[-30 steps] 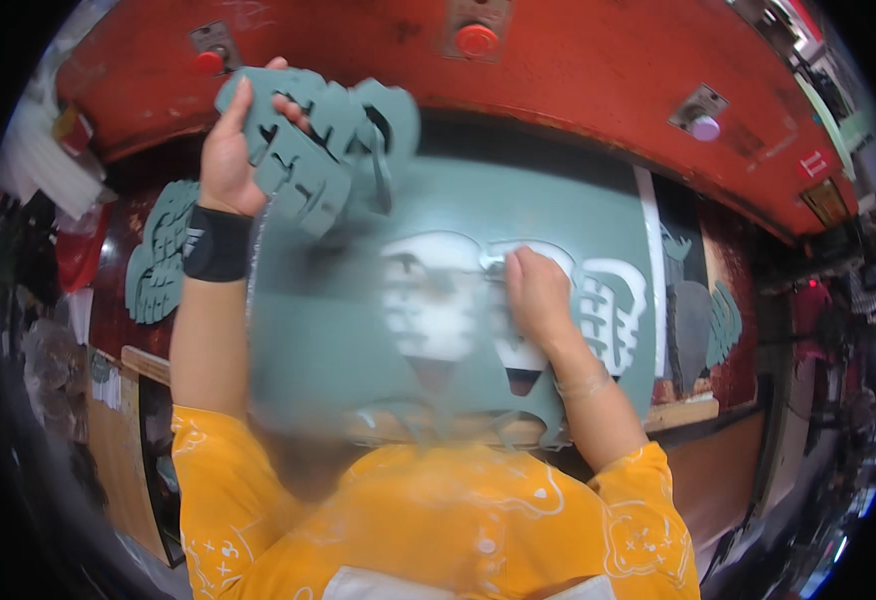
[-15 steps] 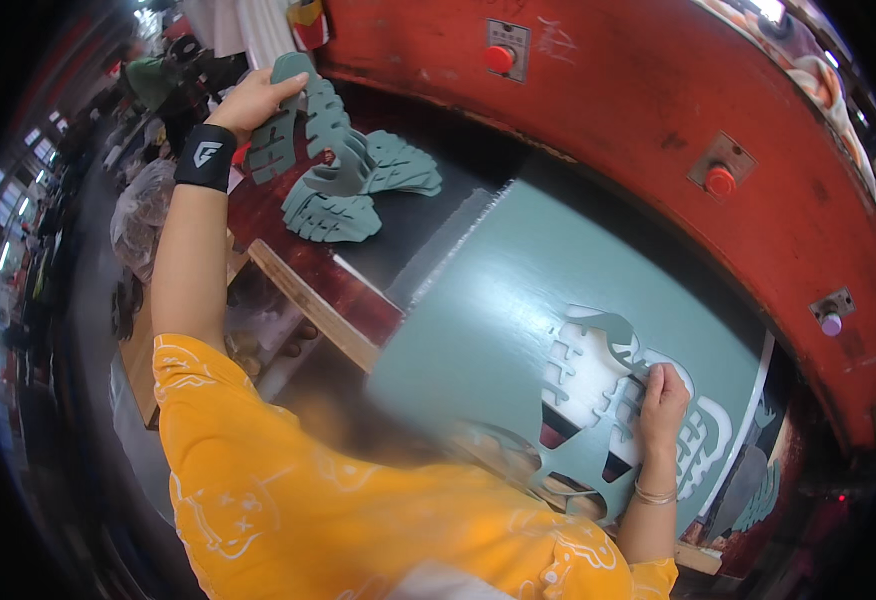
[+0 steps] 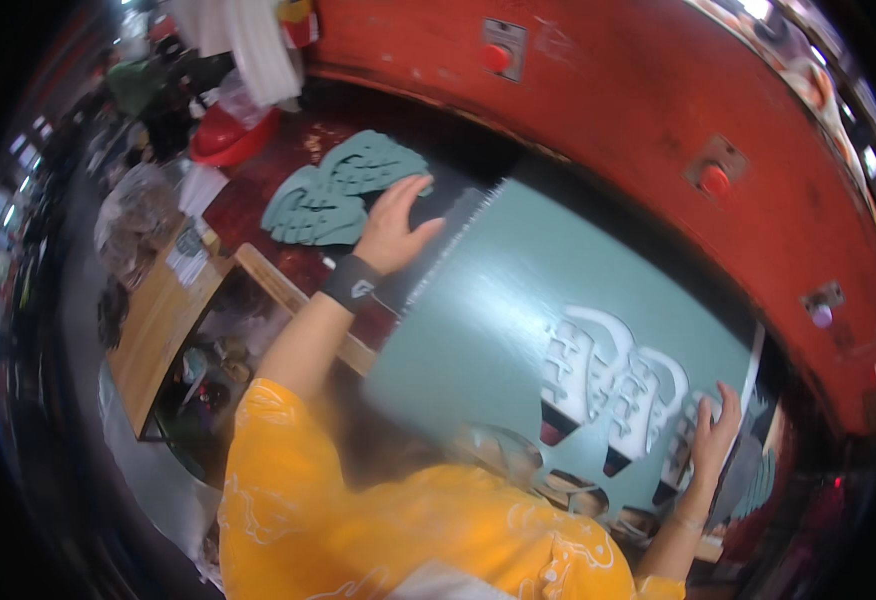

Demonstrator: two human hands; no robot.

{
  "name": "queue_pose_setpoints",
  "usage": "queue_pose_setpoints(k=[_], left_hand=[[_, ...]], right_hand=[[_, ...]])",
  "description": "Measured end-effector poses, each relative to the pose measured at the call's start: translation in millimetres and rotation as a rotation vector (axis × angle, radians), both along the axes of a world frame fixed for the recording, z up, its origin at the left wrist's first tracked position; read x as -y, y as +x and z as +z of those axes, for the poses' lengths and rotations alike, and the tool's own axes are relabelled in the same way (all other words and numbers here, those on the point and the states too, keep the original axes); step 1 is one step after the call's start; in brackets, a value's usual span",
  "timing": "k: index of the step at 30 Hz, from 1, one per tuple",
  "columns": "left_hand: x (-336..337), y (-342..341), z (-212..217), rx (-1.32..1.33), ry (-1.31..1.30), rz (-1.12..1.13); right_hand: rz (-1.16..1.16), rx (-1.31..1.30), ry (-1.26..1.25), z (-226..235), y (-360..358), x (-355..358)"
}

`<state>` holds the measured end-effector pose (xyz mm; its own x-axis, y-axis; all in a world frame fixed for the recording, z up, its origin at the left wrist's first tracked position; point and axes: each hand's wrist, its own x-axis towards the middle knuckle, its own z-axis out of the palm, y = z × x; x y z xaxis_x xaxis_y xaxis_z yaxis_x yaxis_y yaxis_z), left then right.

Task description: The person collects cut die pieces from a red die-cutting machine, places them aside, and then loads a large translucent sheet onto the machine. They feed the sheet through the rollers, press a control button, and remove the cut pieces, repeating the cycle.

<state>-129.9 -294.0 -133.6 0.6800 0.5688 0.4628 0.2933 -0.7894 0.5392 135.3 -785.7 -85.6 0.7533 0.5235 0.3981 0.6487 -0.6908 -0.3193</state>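
A large grey-green sheet lies across the work surface, with shoe-upper-shaped holes cut through its right part. My right hand is over the sheet's right edge beside these holes, fingers apart and holding nothing that I can see. To the left of the sheet, cut grey-green shoe-upper pieces lie in overlapping stacks on the dark surface. My left hand is at the right side of these pieces, thumb and fingers spread. Its fingertips overlap the stack in view; whether they touch it I cannot tell.
A red machine beam with red push buttons spans the far side. Far left are a red basin and a wooden table. A wooden strip runs along the near edge. More cut pieces lie at right.
My left hand has let go of the cut piece it held at far left and moved right and nearer. My right hand has left the cut-outs and moved right; the loose piece there is gone.
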Motion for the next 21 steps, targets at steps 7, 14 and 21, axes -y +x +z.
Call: queue_pose_setpoints(k=[7, 14, 21], left_hand=[[106, 130, 6, -0.372, 0.240, -0.326], [158, 59, -1, -0.354, 0.254, -0.266], [159, 63, 9, -0.384, 0.192, -0.278]], right_hand=[[-0.253, 0.074, -0.269, -51, -6, 48], [-0.107, -0.279, -0.049, -39, -62, 118], [-0.489, -0.029, -0.082, -35, 12, 207]])
